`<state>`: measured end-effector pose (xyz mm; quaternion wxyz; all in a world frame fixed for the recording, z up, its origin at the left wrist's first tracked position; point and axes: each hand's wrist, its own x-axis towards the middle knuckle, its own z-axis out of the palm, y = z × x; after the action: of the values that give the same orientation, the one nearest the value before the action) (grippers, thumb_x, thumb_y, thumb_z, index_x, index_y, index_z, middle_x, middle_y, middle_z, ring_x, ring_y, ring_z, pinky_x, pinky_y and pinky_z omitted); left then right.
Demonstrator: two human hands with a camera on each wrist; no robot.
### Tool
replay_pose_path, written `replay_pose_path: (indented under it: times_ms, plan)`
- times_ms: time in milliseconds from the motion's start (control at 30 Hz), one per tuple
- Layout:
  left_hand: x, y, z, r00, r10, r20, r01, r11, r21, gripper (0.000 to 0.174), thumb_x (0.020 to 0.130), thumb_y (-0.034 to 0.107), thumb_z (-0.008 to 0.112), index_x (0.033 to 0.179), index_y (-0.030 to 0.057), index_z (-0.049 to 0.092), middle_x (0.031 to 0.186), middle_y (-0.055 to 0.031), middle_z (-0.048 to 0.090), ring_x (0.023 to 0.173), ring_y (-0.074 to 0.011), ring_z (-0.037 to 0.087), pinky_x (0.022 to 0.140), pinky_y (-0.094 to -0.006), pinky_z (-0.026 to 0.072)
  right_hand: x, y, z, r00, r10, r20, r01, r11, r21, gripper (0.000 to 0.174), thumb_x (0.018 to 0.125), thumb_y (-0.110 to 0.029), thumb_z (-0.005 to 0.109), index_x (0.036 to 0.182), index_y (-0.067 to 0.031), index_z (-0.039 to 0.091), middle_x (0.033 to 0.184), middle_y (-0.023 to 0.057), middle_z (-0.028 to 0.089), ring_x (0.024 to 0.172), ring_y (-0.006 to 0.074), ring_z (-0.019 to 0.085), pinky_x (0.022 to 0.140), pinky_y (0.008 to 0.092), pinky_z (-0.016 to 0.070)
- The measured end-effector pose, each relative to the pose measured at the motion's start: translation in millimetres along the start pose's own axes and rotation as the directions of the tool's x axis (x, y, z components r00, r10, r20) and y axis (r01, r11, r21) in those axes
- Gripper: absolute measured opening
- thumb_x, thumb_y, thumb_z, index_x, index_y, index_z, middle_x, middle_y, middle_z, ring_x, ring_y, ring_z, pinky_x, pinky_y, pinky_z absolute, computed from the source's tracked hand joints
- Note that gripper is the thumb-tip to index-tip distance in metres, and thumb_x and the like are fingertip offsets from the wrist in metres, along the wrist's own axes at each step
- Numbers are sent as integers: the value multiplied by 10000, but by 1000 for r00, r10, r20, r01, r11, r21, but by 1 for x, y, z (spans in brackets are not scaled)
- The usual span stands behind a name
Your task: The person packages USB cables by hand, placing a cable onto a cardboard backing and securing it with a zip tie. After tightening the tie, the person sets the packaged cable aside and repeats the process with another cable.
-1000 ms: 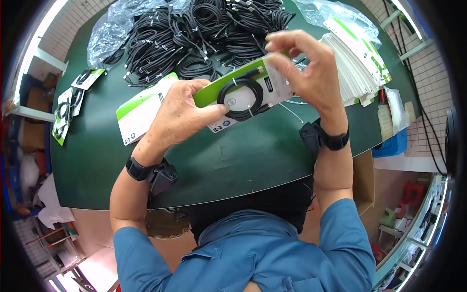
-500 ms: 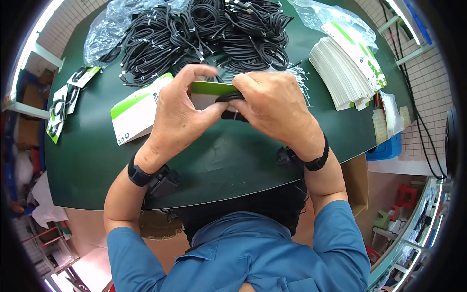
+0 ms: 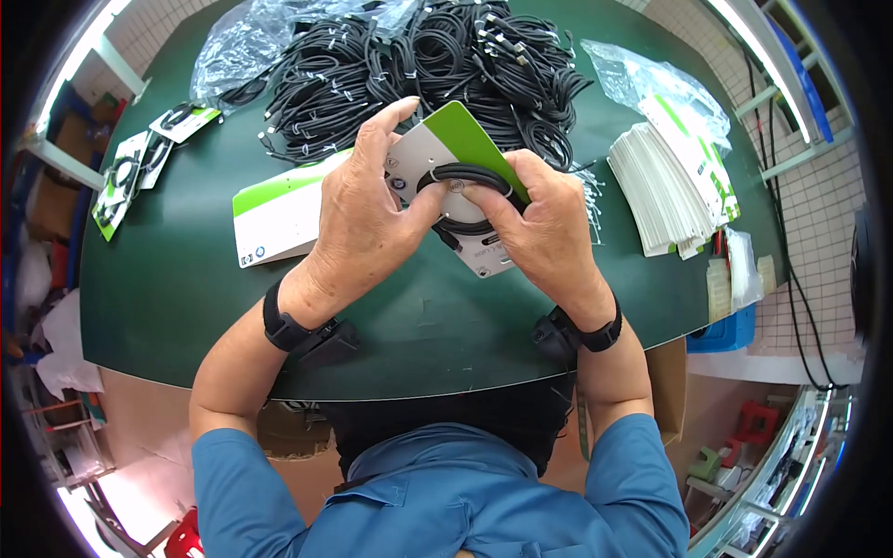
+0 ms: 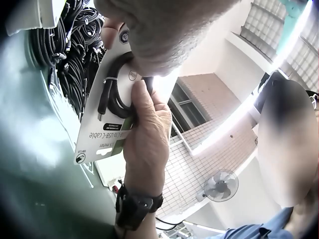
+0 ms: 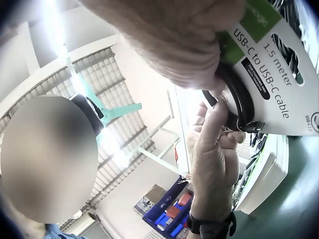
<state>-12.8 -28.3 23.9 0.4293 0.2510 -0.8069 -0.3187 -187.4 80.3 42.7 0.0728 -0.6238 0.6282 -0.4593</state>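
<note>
A white and green packaging card (image 3: 453, 133) is held tilted above the table between both hands. On its face lies a coiled black USB-C cable (image 3: 465, 173), bound by a white tie. My left hand (image 3: 358, 209) pinches the card's left side, thumb at the middle of the coil and index finger raised at the edge. From the right, my right hand (image 3: 551, 228) grips card and coil, its thumb tip near the left thumb. The right wrist view shows the card's printed face (image 5: 294, 117) with a hanging slot; the left wrist view shows the cable's plug end (image 4: 101, 107).
Behind the hands lies a big heap of bundled black cables (image 3: 428, 70). Flat cards (image 3: 279, 219) lie at left, a fanned card stack (image 3: 651, 191) at right. Carded cables (image 3: 121, 181) sit at the far left; white ties (image 3: 593, 205) lie beside the right hand. Plastic bags flank the heap.
My right hand came down from the card's upper right corner to grip its right side. The card was tipped nearly edge-on, then turned so its face shows again, rotated.
</note>
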Motion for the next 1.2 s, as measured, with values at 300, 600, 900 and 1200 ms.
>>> replay_pose_path:
  times_ms: [300, 600, 900, 1200]
  plan:
    - [5, -2, -4, 968, 245, -56, -247, 968, -51, 578, 784, -49, 797, 1328, 80, 649, 1325, -127, 609, 1084, -180, 654, 669, -253, 570, 1, -5, 2, 993, 111, -30, -107, 987, 119, 211, 918, -149, 809, 1009, 15, 712, 836, 51, 723, 717, 84, 636, 652, 274, 527]
    - [6, -5, 0, 909, 408, -91, -400, 912, 91, 356, 723, -67, 822, 1048, 73, 786, 1347, -134, 595, 1181, -282, 636, 818, -348, 600, 0, -4, 3, 988, 151, -39, -144, 979, 142, 220, 929, -161, 803, 1002, 23, 708, 840, 41, 718, 729, 66, 626, 653, 263, 525]
    - [7, -1, -4, 942, 308, -130, -304, 951, 52, 230, 716, -62, 842, 871, 33, 702, 1274, -145, 597, 1028, -219, 682, 562, -222, 579, -1, -4, 5, 990, 133, -57, -123, 981, 153, 226, 922, -163, 811, 998, 25, 713, 826, 36, 718, 722, 63, 632, 647, 257, 528]
    - [8, 4, 6, 972, 101, -212, -168, 929, -330, 408, 796, -51, 829, 1153, -26, 635, 1247, -130, 608, 883, -109, 654, 555, -180, 537, 1, 8, 7, 974, 158, -162, -108, 953, 282, 214, 941, -151, 809, 992, 24, 696, 822, 20, 708, 721, 41, 609, 634, 233, 513]
